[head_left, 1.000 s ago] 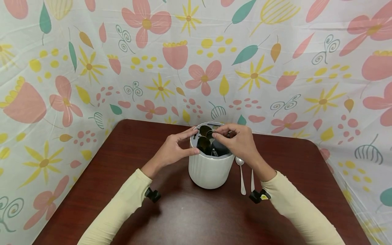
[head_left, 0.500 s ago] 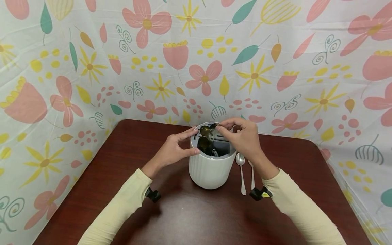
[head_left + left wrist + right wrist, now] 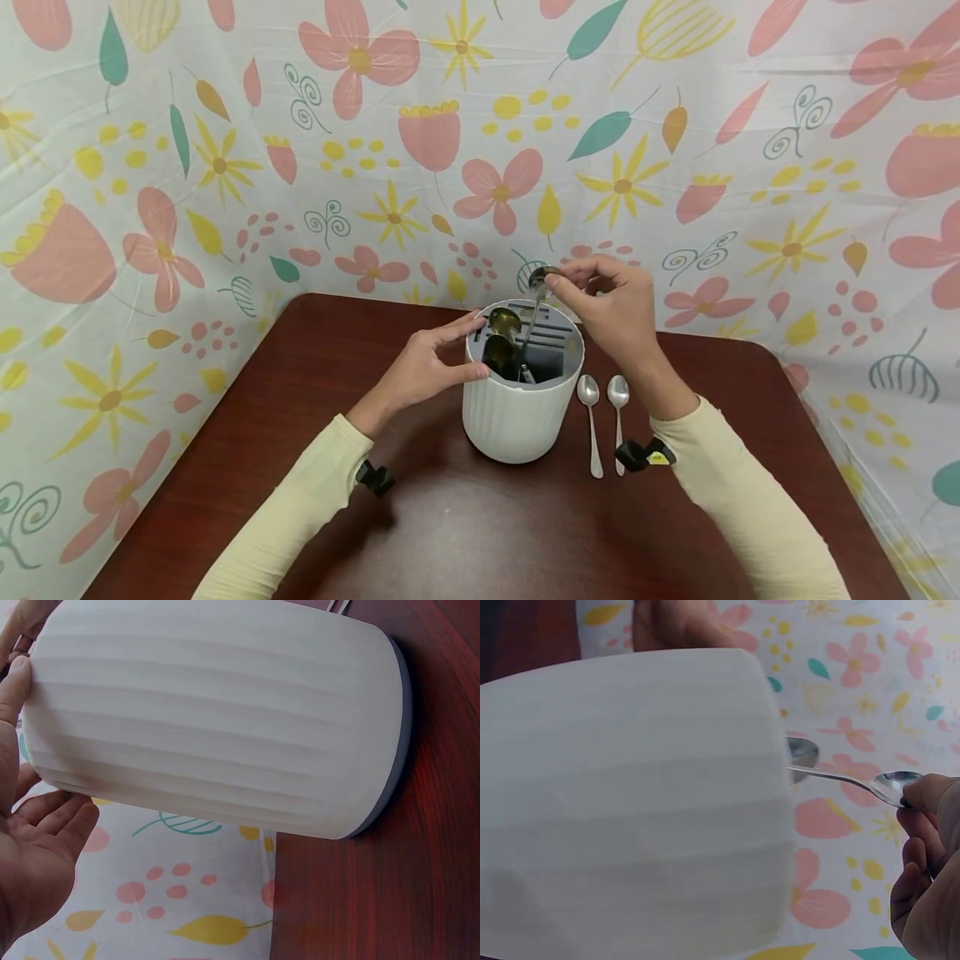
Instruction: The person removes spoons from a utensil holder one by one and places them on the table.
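A white ribbed utensil holder (image 3: 517, 429) with a grey slotted top stands on the table. My left hand (image 3: 423, 367) rests against its left rim, thumb at the front and straight fingers toward the back. My right hand (image 3: 615, 312) pinches a metal spoon (image 3: 847, 778) by its bowl, above the holder's back right. The spoon's handle slants down into the holder, its lower end hidden inside. Two more spoon bowls, one a spoon (image 3: 504, 322) farther back and one a spoon (image 3: 499, 350) in front, stick up at the left of the top.
Two metal spoons, a left spoon (image 3: 591, 417) and a right spoon (image 3: 618, 408), lie side by side right of the holder, bowls away from me. A floral cloth (image 3: 480, 167) hangs behind the dark red-brown table (image 3: 450, 533).
My right hand has moved up and to the right, drawing the spoon partly out of the holder. The right spoon on the table has come into fuller view. My left hand stays put.
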Action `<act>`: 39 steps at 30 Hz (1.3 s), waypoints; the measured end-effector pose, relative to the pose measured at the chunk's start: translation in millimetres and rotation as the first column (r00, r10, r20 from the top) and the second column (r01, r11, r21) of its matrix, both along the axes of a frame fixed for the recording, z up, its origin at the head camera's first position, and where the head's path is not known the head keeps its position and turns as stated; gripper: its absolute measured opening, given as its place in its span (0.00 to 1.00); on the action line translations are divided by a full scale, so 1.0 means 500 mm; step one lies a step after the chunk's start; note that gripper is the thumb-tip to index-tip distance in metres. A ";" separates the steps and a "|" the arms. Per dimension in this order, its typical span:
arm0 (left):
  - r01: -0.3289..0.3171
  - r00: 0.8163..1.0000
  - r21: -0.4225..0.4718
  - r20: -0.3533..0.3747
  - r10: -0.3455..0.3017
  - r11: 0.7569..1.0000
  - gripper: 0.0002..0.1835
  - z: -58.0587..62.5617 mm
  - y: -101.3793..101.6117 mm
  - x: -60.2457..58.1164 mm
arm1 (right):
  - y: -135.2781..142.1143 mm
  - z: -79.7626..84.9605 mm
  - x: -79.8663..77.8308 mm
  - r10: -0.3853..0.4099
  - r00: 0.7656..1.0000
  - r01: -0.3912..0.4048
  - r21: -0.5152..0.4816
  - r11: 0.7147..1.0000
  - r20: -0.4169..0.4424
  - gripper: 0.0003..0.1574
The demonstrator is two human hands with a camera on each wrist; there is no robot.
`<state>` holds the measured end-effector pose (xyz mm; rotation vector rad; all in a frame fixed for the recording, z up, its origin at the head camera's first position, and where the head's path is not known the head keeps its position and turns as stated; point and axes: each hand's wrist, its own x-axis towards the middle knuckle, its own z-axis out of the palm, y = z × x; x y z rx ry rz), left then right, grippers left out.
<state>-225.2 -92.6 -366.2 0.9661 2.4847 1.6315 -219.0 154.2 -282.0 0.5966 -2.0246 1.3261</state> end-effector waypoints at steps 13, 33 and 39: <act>0.000 1.000 -0.013 0.002 0.000 1.000 0.36 0.002 -0.001 0.001 | 0.026 0.075 -0.008 -0.018 0.999 0.014 -0.083 0.996 -0.047 0.07; 0.017 1.000 0.024 -0.020 -0.017 1.000 0.36 -0.006 0.001 -0.004 | 0.163 0.125 -0.025 -0.059 0.996 0.071 -0.210 0.975 0.063 0.13; 0.007 1.000 0.022 -0.006 -0.007 1.000 0.36 -0.007 0.001 -0.004 | 0.222 0.096 -0.037 -0.153 0.976 0.161 -0.043 0.986 0.153 0.14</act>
